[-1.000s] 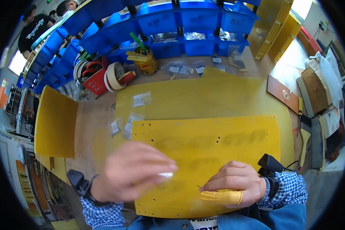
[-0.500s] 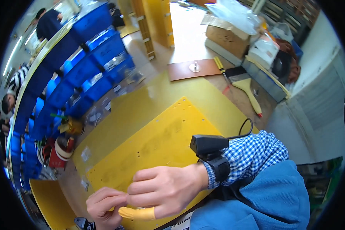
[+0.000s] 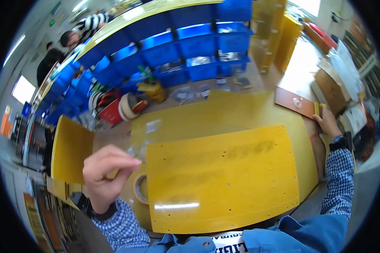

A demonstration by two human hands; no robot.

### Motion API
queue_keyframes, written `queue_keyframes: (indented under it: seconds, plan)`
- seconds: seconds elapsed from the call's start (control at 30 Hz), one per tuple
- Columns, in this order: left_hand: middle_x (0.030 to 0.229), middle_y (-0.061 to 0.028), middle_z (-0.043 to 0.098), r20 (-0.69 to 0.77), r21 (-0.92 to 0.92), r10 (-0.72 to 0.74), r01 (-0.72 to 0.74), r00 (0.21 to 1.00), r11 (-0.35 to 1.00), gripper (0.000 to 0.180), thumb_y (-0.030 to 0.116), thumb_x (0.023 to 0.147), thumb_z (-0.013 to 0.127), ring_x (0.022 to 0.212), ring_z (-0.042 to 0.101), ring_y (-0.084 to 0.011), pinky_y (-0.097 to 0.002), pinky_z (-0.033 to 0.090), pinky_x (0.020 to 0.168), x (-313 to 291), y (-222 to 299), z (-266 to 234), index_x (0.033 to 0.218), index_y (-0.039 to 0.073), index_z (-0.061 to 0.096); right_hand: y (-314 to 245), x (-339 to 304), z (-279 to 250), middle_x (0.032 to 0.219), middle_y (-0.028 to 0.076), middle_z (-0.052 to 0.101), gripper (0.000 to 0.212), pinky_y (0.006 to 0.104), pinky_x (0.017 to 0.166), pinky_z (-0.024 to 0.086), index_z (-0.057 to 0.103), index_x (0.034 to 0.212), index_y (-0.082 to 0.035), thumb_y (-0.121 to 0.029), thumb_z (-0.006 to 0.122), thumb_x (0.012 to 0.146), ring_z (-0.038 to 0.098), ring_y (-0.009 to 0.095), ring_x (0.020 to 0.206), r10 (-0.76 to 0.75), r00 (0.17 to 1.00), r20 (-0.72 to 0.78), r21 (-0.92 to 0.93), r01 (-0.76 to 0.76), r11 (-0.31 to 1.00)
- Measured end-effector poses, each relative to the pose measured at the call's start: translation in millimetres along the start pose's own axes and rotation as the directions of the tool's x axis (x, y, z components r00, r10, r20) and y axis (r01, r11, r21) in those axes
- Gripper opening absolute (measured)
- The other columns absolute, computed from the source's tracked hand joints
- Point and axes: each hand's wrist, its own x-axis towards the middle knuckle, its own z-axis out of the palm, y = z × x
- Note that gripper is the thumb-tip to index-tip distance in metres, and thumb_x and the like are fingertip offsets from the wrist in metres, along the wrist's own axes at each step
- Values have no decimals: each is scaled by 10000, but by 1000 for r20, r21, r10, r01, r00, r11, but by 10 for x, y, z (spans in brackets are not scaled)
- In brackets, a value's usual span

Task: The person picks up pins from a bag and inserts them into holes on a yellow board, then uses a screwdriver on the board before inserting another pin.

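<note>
At the far right my right hand (image 3: 328, 122) reaches out, its fingers closed round the handle of a yellow-handled tool (image 3: 316, 109), whose shaft is hidden. Beside that handle lies a brown rectangular board (image 3: 285, 98) with a clear round piece on it. My left hand (image 3: 105, 175) is raised at the left, thumb and fingertips pinched together. Anything between those fingertips is too small to make out. A drilled yellow panel (image 3: 223, 177) with dark smudges lies before me, on top of a larger yellowish sheet (image 3: 177, 118). A tape roll (image 3: 140, 189) rests by the panel's left edge.
Blue bins (image 3: 164, 52) stand in rows along the back. Tape rolls with a red holder (image 3: 109, 111) and a yellow pot (image 3: 156, 92) sit at the back left. A yellow upright board (image 3: 71, 149) is at the left; a cardboard box (image 3: 327, 90) stands far right. People are beyond the bins.
My hands, together over the panel before, are now apart: the right has gone far right to the yellow-handled tool, the left has lifted leftward. The view has swung left, and the tape roll now shows.
</note>
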Motion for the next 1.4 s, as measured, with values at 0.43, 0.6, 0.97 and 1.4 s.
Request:
queue_keyframes:
  seconds: [0.43,0.6,0.97,1.4]
  plan:
    - [762,-100,647,-199,241,2,47,980,969,112,-100,749,697,720,619,-181,-261,465,655,123,-260,-387,839,-34,683,-1681,503,-753,857,44,657,466,269,617,513,520,1261,54,-63,650,829,618,118,695,-103,990,-100,629,143,764]
    - [773,-103,650,-240,257,-20,83,971,963,121,-108,748,691,734,622,-185,-267,471,670,38,-330,-479,844,-35,680,-3025,433,-835,948,38,647,362,233,718,531,548,1211,1,-21,627,858,644,87,831,-539,842,-36,770,367,522]
    - [774,-115,659,-174,220,61,-21,983,975,164,-138,694,699,711,648,-205,-273,496,624,95,-347,-482,820,-34,694,-4590,337,-270,1041,77,669,292,289,855,548,602,1131,4,-81,698,868,653,151,963,-884,429,186,962,104,253]
    - [765,-107,648,-192,244,60,-12,979,970,174,-139,685,706,692,643,-199,-265,488,600,57,-324,-517,820,-29,703,-4720,1062,-87,1023,110,683,347,281,847,542,589,1160,24,-124,700,867,681,177,914,-734,677,50,864,339,371]
